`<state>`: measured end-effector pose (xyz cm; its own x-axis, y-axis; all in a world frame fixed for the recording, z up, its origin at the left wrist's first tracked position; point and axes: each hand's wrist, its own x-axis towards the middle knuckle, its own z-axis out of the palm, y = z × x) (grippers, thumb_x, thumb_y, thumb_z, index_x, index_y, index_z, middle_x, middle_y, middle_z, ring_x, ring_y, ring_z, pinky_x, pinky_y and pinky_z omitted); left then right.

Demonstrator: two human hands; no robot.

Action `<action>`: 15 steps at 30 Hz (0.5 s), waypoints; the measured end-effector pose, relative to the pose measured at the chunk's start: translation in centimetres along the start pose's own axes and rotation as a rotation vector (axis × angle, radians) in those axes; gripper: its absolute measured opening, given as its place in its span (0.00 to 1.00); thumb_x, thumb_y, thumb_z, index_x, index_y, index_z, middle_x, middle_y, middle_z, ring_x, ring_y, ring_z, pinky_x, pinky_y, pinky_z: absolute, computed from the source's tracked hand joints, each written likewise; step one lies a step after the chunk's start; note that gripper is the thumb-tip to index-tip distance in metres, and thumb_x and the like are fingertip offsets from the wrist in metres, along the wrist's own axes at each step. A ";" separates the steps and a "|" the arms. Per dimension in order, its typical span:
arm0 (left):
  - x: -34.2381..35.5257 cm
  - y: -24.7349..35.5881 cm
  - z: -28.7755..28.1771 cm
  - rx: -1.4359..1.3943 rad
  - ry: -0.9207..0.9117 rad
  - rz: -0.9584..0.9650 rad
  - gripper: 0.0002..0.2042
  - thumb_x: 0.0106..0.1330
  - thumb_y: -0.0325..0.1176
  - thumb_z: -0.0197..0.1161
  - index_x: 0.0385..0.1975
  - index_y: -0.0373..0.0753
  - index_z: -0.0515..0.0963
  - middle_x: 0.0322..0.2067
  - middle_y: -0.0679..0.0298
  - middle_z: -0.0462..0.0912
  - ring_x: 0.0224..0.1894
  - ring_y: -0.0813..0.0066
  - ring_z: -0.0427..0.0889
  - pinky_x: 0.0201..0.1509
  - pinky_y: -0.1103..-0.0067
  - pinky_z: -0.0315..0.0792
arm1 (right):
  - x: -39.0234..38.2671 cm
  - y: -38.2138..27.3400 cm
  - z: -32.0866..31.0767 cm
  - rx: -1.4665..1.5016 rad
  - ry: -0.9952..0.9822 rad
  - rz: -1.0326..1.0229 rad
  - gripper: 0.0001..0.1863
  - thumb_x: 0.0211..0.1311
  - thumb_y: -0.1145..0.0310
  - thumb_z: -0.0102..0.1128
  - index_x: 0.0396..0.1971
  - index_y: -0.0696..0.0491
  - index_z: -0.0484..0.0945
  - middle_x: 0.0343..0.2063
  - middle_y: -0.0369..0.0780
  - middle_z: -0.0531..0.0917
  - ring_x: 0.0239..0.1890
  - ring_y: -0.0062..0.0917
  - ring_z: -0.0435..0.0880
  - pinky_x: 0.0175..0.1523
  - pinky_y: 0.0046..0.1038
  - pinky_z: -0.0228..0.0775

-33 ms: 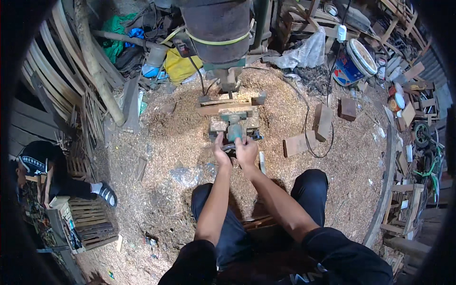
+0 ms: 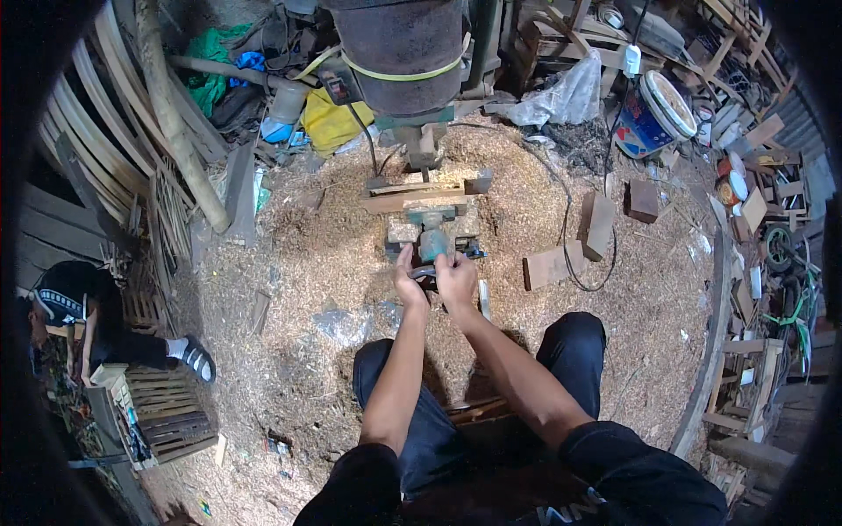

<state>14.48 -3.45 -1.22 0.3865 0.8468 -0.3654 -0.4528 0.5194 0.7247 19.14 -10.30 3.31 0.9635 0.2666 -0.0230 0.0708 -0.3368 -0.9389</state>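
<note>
Side by side at the near end of a green machine vise, both my hands are on a curved metal handle. My left hand is closed on its left part, thumb up, its fingers mostly hidden. Curled over the right part is my right hand. Just beyond, a reddish-brown wood piece lies across the vise jaws. Over it points a thin bit under a large dark cylindrical machine housing with a yellow band. Wood chips cover the vise's top in places.
Wood shavings blanket the floor. Wood blocks and a looping black cable lie right of the vise. Farther right stands a bucket. Boards and a pole lean at left, near a seated person beside a slatted crate.
</note>
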 end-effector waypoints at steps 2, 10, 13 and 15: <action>-0.7 0.9 1.1 0.046 -0.058 0.093 0.23 0.72 0.36 0.39 0.61 0.31 0.69 0.64 0.52 0.69 0.66 0.62 0.67 0.71 0.69 0.59 | 0.4 1.2 0.3 0.020 -0.010 0.043 0.18 0.53 0.58 0.61 0.16 0.57 0.70 0.18 0.48 0.79 0.24 0.44 0.79 0.33 0.43 0.68; -2.6 4.3 1.9 0.696 -0.054 0.138 0.24 0.68 0.29 0.42 0.64 0.35 0.67 0.55 0.53 0.76 0.43 0.68 0.77 0.48 0.73 0.72 | 1.8 3.1 -0.7 0.327 -0.203 0.262 0.14 0.60 0.63 0.52 0.24 0.59 0.74 0.18 0.37 0.73 0.24 0.26 0.72 0.32 0.32 0.67; -0.6 3.0 0.0 0.724 -0.104 0.038 0.26 0.69 0.35 0.41 0.67 0.39 0.63 0.50 0.54 0.77 0.47 0.68 0.77 0.48 0.72 0.73 | 1.5 0.8 -0.9 0.157 -0.061 0.024 0.17 0.58 0.59 0.59 0.34 0.60 0.74 0.26 0.42 0.77 0.30 0.32 0.76 0.37 0.33 0.70; 0.9 1.1 -0.6 0.099 -0.008 0.009 0.26 0.71 0.46 0.46 0.65 0.37 0.65 0.58 0.56 0.73 0.60 0.60 0.71 0.67 0.68 0.63 | 1.1 -0.8 -0.7 -0.009 -0.007 -0.364 0.21 0.55 0.56 0.64 0.37 0.59 0.71 0.35 0.50 0.77 0.39 0.46 0.77 0.49 0.42 0.67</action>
<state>13.81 -2.02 -1.10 0.3892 0.8504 -0.3541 -0.3745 0.4973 0.7826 20.36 -10.31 4.29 0.8731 0.3765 0.3097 0.4109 -0.2266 -0.8831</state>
